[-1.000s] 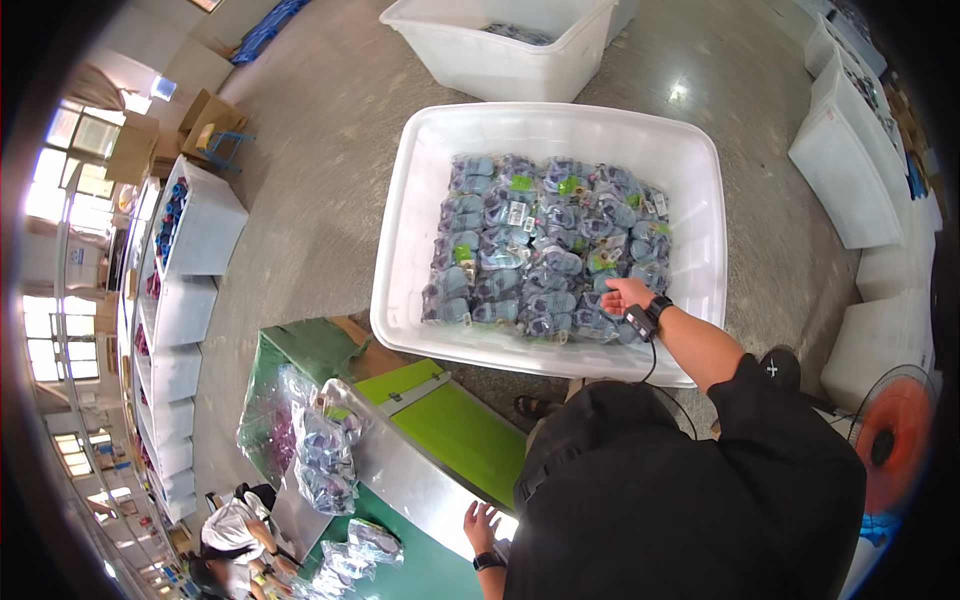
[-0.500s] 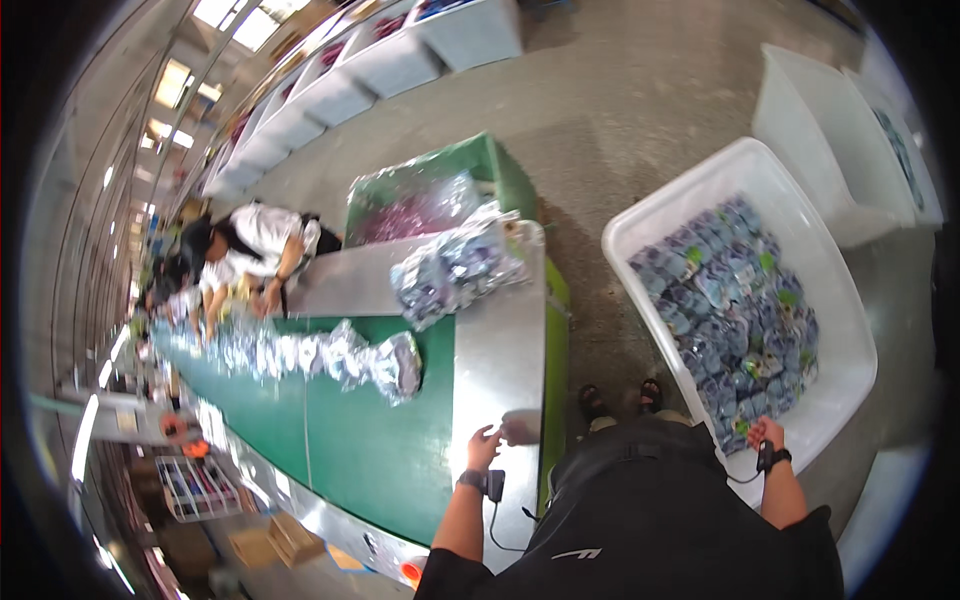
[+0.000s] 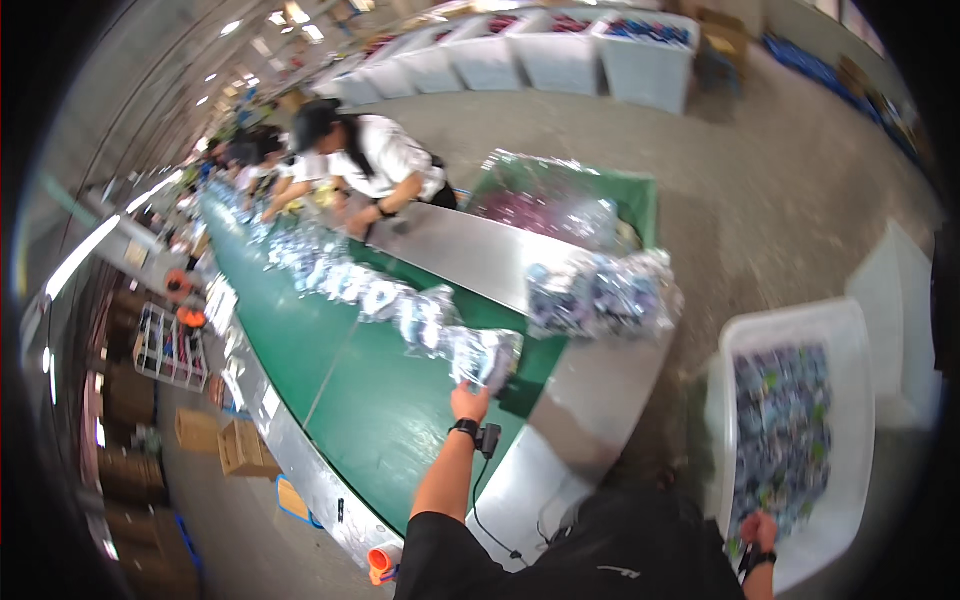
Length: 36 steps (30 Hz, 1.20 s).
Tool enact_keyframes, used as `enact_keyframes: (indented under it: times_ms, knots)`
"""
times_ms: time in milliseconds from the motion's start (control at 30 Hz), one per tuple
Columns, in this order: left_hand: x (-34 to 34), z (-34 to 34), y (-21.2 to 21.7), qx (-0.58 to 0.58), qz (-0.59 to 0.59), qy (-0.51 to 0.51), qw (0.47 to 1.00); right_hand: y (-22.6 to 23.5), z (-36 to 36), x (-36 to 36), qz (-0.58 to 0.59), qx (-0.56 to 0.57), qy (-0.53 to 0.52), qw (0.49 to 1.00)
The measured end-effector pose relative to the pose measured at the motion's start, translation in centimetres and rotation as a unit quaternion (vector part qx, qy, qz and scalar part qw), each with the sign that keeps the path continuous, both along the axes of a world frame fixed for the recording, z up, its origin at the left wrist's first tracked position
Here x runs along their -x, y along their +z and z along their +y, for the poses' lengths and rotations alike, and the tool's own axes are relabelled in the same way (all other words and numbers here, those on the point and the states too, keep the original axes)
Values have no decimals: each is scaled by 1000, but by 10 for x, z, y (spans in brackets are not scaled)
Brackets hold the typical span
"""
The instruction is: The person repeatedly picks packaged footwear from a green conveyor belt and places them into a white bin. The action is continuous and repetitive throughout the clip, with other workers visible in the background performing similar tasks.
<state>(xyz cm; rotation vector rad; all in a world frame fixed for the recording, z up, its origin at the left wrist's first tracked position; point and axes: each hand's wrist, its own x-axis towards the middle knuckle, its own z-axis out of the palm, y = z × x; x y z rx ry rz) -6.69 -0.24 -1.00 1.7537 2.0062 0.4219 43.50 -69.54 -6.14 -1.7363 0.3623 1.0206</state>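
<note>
On the belt (image 3: 375,385), the bag (image 3: 487,352) is touched from six o'clock by the left hand (image 3: 469,402); the right hand (image 3: 760,530) is seen at four. Neither grip can be told; deep pinching is advised.

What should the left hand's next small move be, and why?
Probably close the left hand on the nearest clear bag lying on the green surface: the hand is right at the bag's near edge, and no firm hold on it is visible.
</note>
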Motion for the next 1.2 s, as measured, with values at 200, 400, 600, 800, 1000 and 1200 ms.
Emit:
enact_keyframes:
  times_ms: [200,400,600,800,1000,1200]
  knots:
    - [5,65,13,3,40,18,999,-10,-14,12,126,106,128,978]
    - [-13,74,8,148,-20,40,988,120,67,32,137,148,113,973]
    - [-6,38,-32,185,-123,67,973,73,57,-10,17,135,101,986]
    - [-39,-64,-4,-62,-193,80,976,79,105,-8,1,91,169,981]
    - [-32,-153,36,-182,-212,-72,958,52,93,-8,11,89,175,980]
    - [-22,-167,29,260,-605,211,722,28,64,-4,7,97,161,982]
